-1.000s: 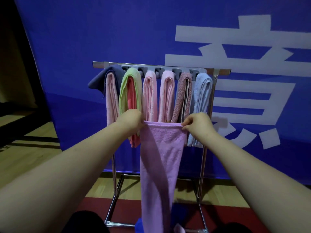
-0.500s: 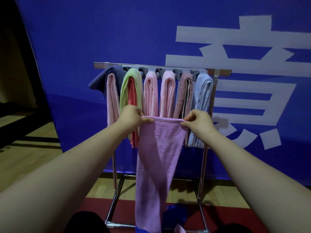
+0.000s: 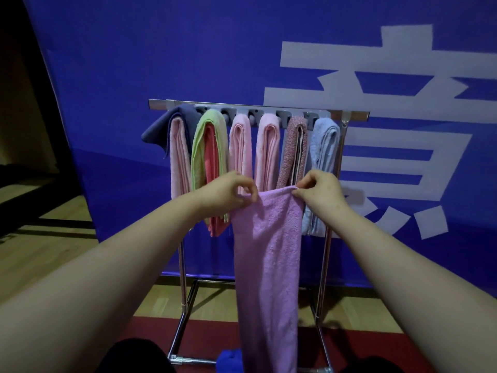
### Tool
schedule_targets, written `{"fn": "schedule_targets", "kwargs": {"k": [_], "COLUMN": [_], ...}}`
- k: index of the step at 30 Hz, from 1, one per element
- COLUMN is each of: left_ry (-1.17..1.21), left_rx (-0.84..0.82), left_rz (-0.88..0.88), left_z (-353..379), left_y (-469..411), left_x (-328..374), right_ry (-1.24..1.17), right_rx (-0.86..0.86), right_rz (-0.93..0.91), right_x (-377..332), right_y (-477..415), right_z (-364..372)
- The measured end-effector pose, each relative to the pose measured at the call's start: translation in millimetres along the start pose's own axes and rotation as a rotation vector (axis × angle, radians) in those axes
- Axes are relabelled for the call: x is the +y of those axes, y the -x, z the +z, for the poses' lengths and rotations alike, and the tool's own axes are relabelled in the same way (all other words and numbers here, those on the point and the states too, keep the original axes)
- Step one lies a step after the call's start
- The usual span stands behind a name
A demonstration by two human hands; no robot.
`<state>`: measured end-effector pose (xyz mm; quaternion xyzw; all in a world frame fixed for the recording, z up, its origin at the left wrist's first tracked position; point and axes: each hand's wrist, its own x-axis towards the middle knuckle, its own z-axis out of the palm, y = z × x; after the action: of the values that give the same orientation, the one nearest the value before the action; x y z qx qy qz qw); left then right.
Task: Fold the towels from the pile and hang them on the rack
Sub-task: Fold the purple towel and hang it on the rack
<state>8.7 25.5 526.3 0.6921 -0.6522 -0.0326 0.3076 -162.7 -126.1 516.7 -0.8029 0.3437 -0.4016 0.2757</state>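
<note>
- Blue backdrop (image 3: 188, 63) spans the rear; rack (image 3: 355, 115) stands before it, folded towels filling its bar, light blue towel (image 3: 322, 146) rightmost.
- Purple towel (image 3: 267, 259) hangs lengthwise in front of the rack, below the bar, not yet hung; probably held by its top edge so its weight straightens it.
- Left hand (image 3: 228, 192) grip pinches the top left corner; right hand (image 3: 318, 191) grip pinches the top right corner.

Both hands hold up a folded lilac towel (image 3: 267, 254) by its top edge, the left hand (image 3: 228, 193) pinching the left corner and the right hand (image 3: 318, 191) the right. Behind it stands a metal rack (image 3: 352, 115) hung with folded towels, before a blue banner (image 3: 161, 49).
</note>
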Motion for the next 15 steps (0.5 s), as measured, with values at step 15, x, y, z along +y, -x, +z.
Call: {"fn": "schedule_targets", "kwargs": {"k": [15], "left_ry": [0.195], "left_rx": [-0.228], "left_rz": [-0.333], "left_z": [28.7], "left_y": [-6.5], "left_x": [25.0], "right_ry": [0.024], "right_rx": [-0.062], "right_rz": [-0.073], "right_x": [4.6], "right_y": [11.3], "right_z": [12.1]}}
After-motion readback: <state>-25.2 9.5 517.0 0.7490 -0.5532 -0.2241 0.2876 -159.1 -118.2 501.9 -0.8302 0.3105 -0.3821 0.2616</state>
